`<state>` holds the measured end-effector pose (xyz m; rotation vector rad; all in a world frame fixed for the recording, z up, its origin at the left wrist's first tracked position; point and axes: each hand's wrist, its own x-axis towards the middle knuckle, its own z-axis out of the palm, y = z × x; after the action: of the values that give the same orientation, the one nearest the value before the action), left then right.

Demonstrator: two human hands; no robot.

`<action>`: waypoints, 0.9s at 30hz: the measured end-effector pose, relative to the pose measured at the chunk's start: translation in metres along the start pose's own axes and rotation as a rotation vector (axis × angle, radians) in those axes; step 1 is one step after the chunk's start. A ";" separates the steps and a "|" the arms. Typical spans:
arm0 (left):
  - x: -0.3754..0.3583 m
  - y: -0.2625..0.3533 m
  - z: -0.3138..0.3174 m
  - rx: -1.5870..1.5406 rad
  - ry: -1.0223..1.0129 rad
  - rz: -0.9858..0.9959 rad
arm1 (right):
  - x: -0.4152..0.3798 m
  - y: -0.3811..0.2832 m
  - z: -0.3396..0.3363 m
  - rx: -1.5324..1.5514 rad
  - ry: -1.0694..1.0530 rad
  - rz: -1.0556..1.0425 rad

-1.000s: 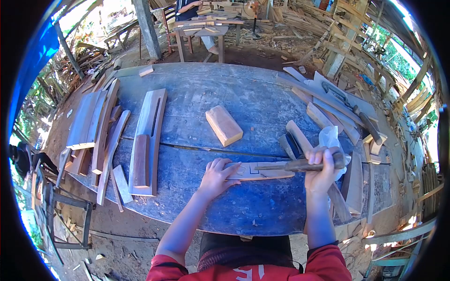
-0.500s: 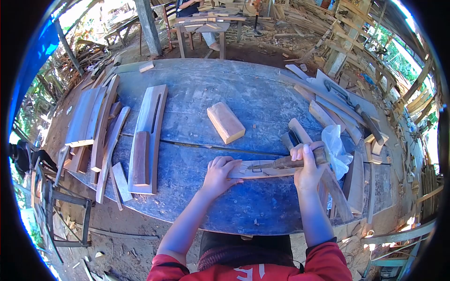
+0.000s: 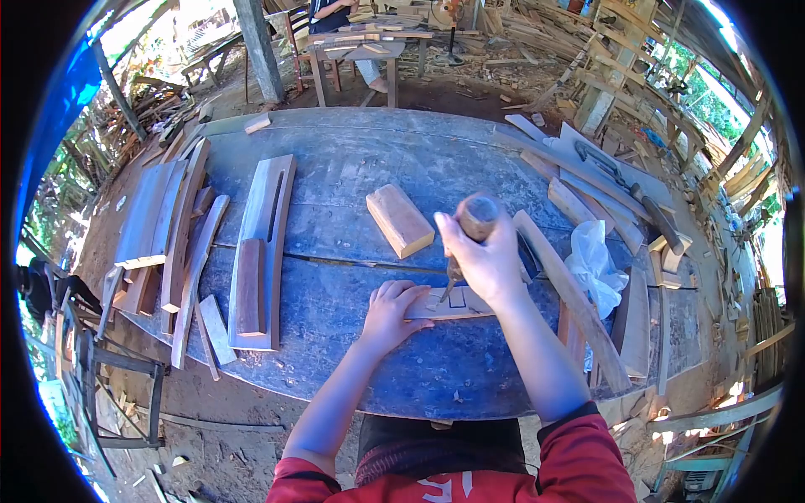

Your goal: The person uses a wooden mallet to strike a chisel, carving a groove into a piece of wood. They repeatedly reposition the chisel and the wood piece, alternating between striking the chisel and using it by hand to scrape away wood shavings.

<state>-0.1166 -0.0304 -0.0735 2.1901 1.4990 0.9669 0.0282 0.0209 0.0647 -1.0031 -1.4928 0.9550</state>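
Observation:
My left hand (image 3: 392, 312) grips the left end of a small flat wooden piece (image 3: 471, 304) on the blue table. Dark rectangles are marked on its top face. My right hand (image 3: 490, 256) is closed around the thick wooden handle of a chisel (image 3: 476, 220), which stands nearly upright. The blade points down at the piece, close to the marks and just right of my left fingers. Beyond my hands lies a thick wooden block (image 3: 402, 220).
A slotted board (image 3: 251, 289) and stacked planks (image 3: 155, 210) lie on the left. At the right are long wood strips (image 3: 579, 310), a plastic bag (image 3: 597, 270) and a handsaw (image 3: 654, 214). A person (image 3: 334, 12) is behind a far table (image 3: 369, 52).
My right hand has moved left and up over the piece, and the chisel has turned from lying nearly flat to standing almost upright. My left hand stays in place.

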 end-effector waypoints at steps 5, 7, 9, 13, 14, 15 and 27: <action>0.000 0.000 0.001 0.003 -0.006 -0.022 | 0.000 -0.008 0.019 -0.091 0.000 -0.067; 0.000 0.000 0.000 0.004 -0.010 -0.031 | -0.001 -0.012 0.021 -0.157 0.015 -0.104; 0.001 0.003 -0.002 0.034 -0.026 -0.031 | -0.001 -0.013 0.020 -0.135 0.002 -0.067; 0.025 0.018 -0.021 -0.081 0.043 0.041 | -0.002 -0.013 0.017 -0.091 -0.041 -0.045; 0.035 0.029 -0.030 -0.239 0.046 0.070 | -0.002 -0.009 0.016 -0.091 -0.037 -0.049; 0.045 0.039 -0.037 -0.397 0.049 0.099 | -0.002 -0.004 0.016 -0.123 -0.022 -0.040; 0.092 0.077 -0.032 -0.892 0.048 0.116 | 0.001 -0.012 -0.011 -0.772 0.174 -0.294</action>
<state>-0.0642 0.0190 0.0279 1.5958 0.7120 1.3823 0.0372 0.0188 0.0779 -1.3060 -1.8305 0.0495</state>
